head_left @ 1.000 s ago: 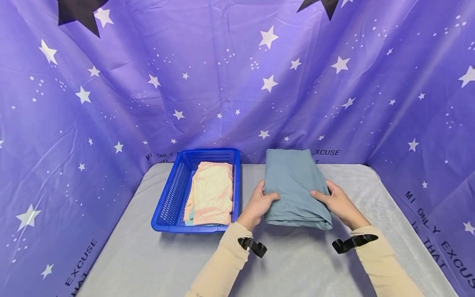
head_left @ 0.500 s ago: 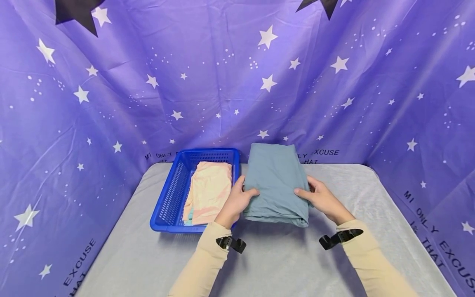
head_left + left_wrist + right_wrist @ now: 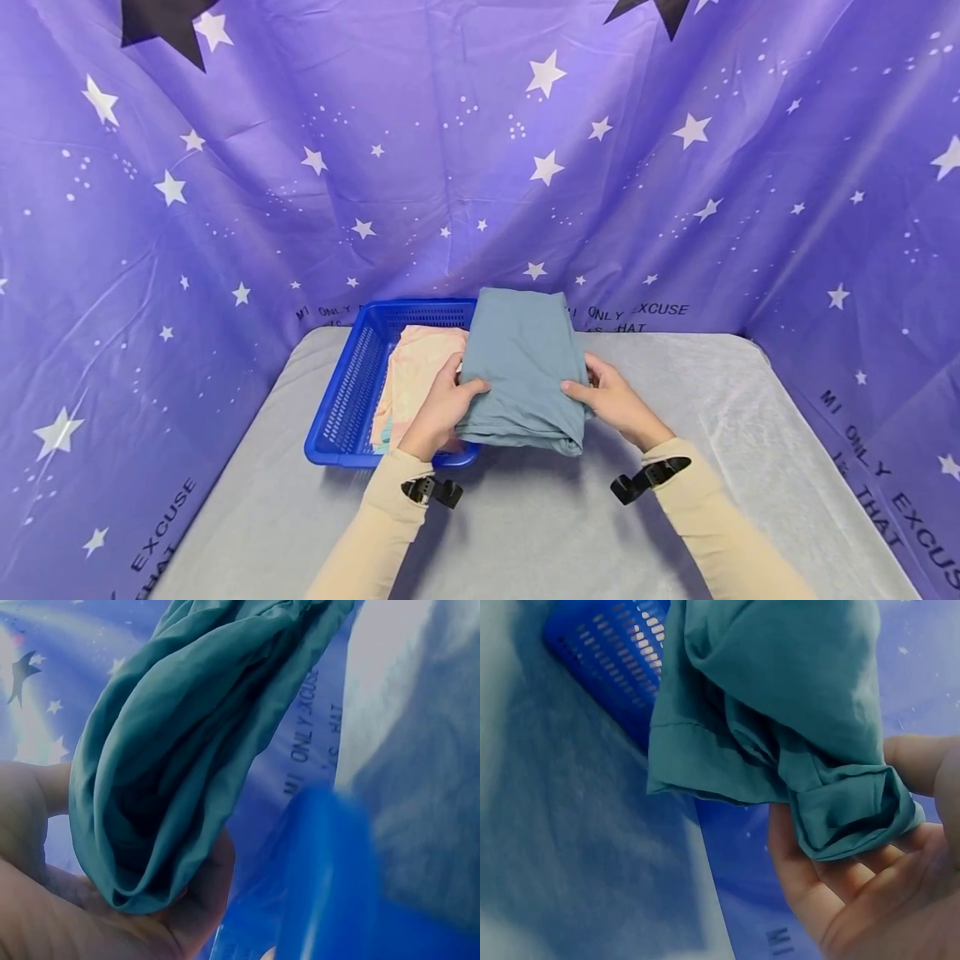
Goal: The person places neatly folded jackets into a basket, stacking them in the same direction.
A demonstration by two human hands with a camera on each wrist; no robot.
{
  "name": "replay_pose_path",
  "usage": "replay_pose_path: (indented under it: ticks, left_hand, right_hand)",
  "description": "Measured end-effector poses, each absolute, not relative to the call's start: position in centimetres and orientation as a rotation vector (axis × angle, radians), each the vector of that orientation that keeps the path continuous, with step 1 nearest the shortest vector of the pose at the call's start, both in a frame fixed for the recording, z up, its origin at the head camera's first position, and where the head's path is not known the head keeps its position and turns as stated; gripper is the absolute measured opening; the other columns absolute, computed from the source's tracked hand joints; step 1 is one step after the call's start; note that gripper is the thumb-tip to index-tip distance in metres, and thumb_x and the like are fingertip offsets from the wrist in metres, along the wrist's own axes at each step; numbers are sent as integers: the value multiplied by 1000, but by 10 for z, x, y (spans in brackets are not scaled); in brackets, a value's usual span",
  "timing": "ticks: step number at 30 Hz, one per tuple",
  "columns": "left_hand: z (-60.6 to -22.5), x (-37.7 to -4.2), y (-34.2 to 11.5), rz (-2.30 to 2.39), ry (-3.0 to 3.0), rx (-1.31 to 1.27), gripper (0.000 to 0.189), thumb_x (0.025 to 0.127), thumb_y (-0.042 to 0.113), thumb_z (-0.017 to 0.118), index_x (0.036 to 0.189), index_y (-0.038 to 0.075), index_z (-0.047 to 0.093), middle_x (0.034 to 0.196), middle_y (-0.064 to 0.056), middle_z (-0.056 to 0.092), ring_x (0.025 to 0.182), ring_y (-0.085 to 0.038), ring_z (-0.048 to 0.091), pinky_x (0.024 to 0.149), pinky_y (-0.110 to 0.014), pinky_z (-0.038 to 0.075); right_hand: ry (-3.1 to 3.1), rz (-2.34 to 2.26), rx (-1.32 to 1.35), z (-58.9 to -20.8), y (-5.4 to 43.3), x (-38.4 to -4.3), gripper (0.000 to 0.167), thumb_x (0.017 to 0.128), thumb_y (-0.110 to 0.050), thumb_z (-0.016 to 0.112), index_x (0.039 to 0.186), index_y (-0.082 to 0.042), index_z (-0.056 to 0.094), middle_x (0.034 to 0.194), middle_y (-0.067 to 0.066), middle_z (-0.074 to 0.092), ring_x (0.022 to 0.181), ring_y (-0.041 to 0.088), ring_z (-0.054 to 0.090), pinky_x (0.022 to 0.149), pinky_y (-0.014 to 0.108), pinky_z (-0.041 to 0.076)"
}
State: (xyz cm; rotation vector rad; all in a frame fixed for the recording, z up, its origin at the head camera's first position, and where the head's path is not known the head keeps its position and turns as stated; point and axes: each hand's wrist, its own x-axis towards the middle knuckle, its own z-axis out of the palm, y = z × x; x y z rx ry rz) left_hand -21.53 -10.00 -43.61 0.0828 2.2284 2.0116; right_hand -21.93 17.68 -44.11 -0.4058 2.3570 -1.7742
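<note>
A folded grey-teal garment (image 3: 521, 367) is held up between both hands, overlapping the right rim of the blue basket in the head view. My left hand (image 3: 444, 407) grips its left edge, thumb on top and fingers beneath. On the opposite edge my right hand (image 3: 618, 402) holds it the same way. The left wrist view shows the rolled fold of the cloth (image 3: 165, 772) lying in the curl of the left hand. In the right wrist view the right fingers (image 3: 802, 877) support a tucked corner from below. Peach folded clothes (image 3: 420, 367) lie inside the basket, partly hidden.
The blue perforated plastic basket (image 3: 341, 400) stands at the left of the table. A grey cloth (image 3: 675, 400) covers the tabletop. Purple star-printed curtains (image 3: 450, 167) close in the back and both sides.
Both hands have carried the grey-teal garment leftward, from the table's right side to over the basket's right edge. The basket has stayed in place.
</note>
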Motion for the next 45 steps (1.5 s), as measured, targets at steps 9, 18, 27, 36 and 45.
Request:
replay_pose_path:
  ticks: [9,18,27,36,45]
  left_hand:
    - [-431,-217,-130,1968,2292,48,48,90,10,65,138,13,55,123,-21,64,98,-27,65,79,-37,54]
    - [-428,-219,-163,1880,2316,16,52,93,8,61,144,10,48,133,-25,60,111,-32,63,86,-42,55]
    - [-422,-225,-186,1783,2387,-9,55,96,9,61,148,10,44,141,-27,54,122,-38,58,95,-50,52]
    - [-416,-231,-203,1721,2439,7,55,97,10,59,148,7,39,141,-25,52,121,-36,58,95,-48,52]
    - [-419,-238,-218,1648,2494,-45,50,97,12,60,144,5,42,131,-24,54,107,-32,61,83,-39,53]
  right_hand:
    - [2204,-1887,-404,-445,147,-224,52,99,-7,62,147,3,42,121,29,63,88,13,69,76,30,61]
    - [2190,-1921,-416,-448,112,-224,53,99,-2,59,150,0,42,135,27,61,104,17,67,85,27,58]
    - [2200,-1932,-427,-448,88,-230,58,99,0,58,154,-2,38,139,25,60,111,20,66,87,26,56]
    - [2225,-1946,-412,-450,64,-238,57,97,2,57,152,-2,40,143,23,59,126,33,61,102,39,53]
    - [2323,-1836,-420,-457,47,-247,65,98,-2,59,157,0,31,148,24,54,135,37,55,115,50,43]
